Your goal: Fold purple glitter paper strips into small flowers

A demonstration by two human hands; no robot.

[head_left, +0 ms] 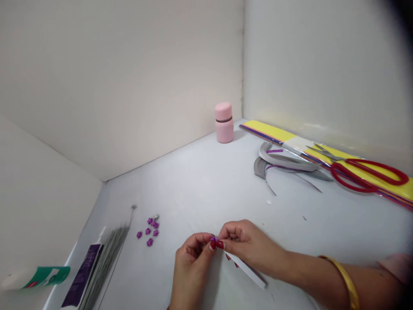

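My left hand (192, 262) and my right hand (245, 245) meet low in the middle of the white table (200, 185). Their fingertips pinch together on a tiny purple paper piece (213, 238). A white tool or strip with red marks (248, 269) runs under my right hand, partly hidden by it; whether the hand grips it I cannot tell. My right wrist wears a yellow bangle (346, 280). Several small purple paper flowers (149, 230) lie on the table to the left of my hands.
A pink jar (224, 122) stands in the back corner. Red-handled scissors (364, 172) rest on yellow and coloured paper strips (277, 131) along the right wall, with grey strips (284, 161) beside them. A bundle of thin grey wires (106, 262), a glue tube (84, 275) lie at the left.
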